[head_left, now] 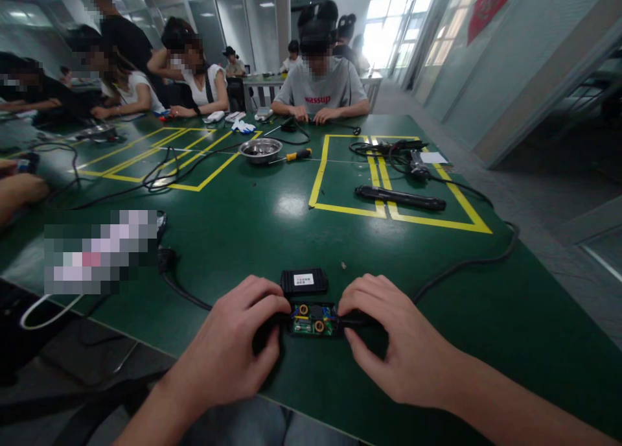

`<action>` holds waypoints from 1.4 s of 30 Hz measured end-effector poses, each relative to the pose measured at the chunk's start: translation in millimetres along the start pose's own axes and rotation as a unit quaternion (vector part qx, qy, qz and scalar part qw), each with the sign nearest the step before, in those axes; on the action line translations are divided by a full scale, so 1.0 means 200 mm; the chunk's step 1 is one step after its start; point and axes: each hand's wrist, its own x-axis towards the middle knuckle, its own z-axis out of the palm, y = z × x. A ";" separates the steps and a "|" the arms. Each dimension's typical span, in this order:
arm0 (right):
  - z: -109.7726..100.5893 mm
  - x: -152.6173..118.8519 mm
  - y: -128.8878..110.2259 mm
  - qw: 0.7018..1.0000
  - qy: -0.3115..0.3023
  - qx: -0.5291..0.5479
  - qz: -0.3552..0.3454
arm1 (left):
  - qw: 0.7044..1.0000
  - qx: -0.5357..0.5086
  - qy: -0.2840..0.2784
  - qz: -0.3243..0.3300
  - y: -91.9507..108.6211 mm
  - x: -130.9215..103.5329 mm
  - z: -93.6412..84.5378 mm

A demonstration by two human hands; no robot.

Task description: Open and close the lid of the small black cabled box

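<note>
An open black casing with a green circuit board [311,321] lies on the table, showing two copper-coloured coils and small wires. My left hand [243,342] is curled round its left end, where a black cable comes in. At the right end, my right hand [389,342] has fingers and thumb around the other black cable [357,321]. Just behind the board sits a black cover [304,281] with a white label.
The green table [233,219] bears a metal bowl [261,150], a yellow and black screwdriver [297,155], a black tube-shaped object [400,198] and cables. A blurred power strip [104,255] lies left. A person [318,86] works opposite.
</note>
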 end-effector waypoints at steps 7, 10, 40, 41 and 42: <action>-0.02 0.01 -0.01 1.000 -0.017 -0.005 -0.019 | 1.000 -0.017 -0.007 -0.017 0.00 -0.01 0.00; -0.02 0.01 0.00 1.000 -0.024 -0.006 -0.016 | 1.000 -0.021 -0.009 -0.004 -0.01 -0.01 0.00; -0.01 0.00 0.01 1.000 -0.009 -0.006 -0.028 | 1.000 -0.022 -0.003 0.004 -0.03 -0.02 0.01; -0.01 0.00 0.01 1.000 -0.011 -0.007 -0.028 | 1.000 -0.018 -0.004 0.006 -0.03 -0.02 0.01; -0.01 0.00 0.01 1.000 -0.012 -0.008 -0.027 | 1.000 -0.012 -0.004 0.009 -0.02 -0.02 0.02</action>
